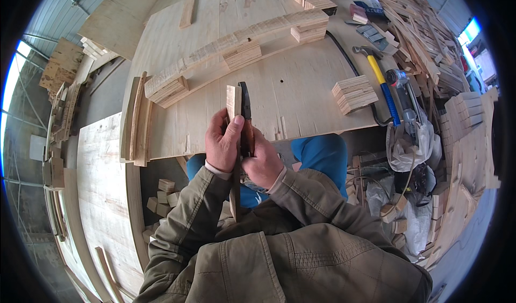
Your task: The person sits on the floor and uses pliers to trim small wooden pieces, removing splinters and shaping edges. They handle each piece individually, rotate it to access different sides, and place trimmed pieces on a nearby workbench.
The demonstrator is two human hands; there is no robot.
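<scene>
My left hand (pixel 223 144) is closed round a narrow wooden strip (pixel 233 100), its thumb lying along the face. The strip stands on end, its lower part running down between my forearms. Against the strip's right side is a dark-headed hand tool with an orange-brown handle (pixel 248 134), gripped in my right hand (pixel 263 160). My fingers cover part of the tool, so its exact kind does not show. Both hands are above the near edge of the plywood table (pixel 306 101). Just beyond them lies a long wooden piece with blocks (pixel 231 40) along it.
A claw hammer (pixel 382 85) with a yellow and blue handle lies at the right, beside a nail gun (pixel 407 101) and its hose. A stacked wood block (pixel 355 94) sits near the right edge. Loose strips (pixel 141 120) lie at the left edge. Offcuts (pixel 161 198) are piled below.
</scene>
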